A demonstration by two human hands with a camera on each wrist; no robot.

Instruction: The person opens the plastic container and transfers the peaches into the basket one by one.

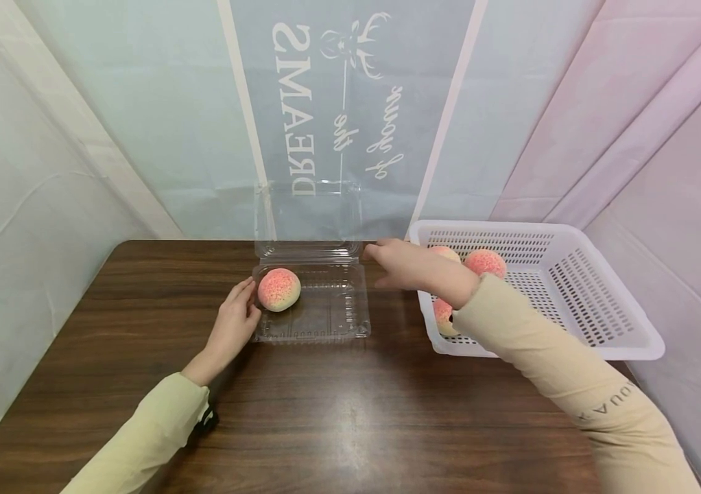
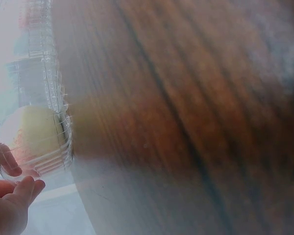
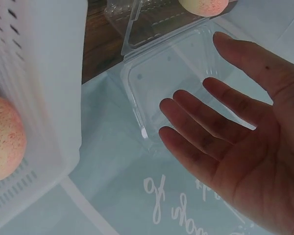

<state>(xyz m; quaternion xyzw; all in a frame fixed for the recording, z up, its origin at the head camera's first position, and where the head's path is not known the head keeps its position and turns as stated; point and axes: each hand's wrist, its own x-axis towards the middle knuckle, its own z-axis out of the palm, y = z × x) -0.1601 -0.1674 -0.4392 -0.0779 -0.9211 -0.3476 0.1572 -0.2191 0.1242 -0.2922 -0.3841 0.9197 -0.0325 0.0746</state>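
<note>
In the head view, a clear plastic clamshell box (image 1: 326,322) lies on the table with its lid (image 1: 307,219) raised against the backdrop. One pink and cream peach (image 1: 279,289) sits in the box's left part. My left hand (image 1: 232,326) touches the box's left side, fingers fairly straight along the edge; the left wrist view shows its fingertips at the plastic beside the peach (image 2: 39,132). Between the box and the basket, my right hand (image 1: 415,266) hovers with nothing in it. Its spread, slightly bent fingers show in the right wrist view, in front of the lid (image 3: 152,83).
At the right stands a white perforated plastic basket (image 1: 610,288). Peaches (image 1: 485,263) lie in its left part, some partly hidden by my right arm. A printed cloth (image 1: 190,137) hangs behind the brown wooden table (image 1: 350,418).
</note>
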